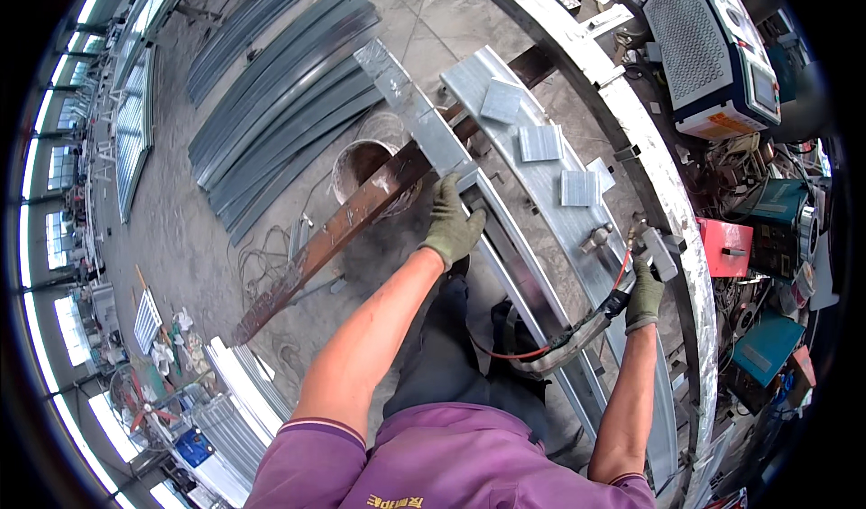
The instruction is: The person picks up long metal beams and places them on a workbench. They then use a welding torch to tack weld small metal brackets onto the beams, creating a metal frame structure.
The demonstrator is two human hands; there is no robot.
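Observation:
In a green work glove, my left hand [454, 222] curls over the edge of a long galvanized steel channel [523, 279], where a flat upper section [410, 103] meets its open part. My gloved right hand [645, 297] grips a grey handheld welding gun [657, 254] by its handle, out to the right. A thick hose bundle [568, 339] with an orange line runs from the gun back across the channel toward my legs. Beside the channel, a wide galvanized beam [546, 177] carries several small square metal plates [539, 143] and a hammer-like metal piece [595, 238].
A rusty brown beam [334, 238] crosses under the channel, with a bucket [356, 171] beside it. Stacked steel profiles [280, 103] lie at the far left. A long white rail [672, 175] curves along the right, past a machine cabinet [713, 53] and a red box [724, 247].

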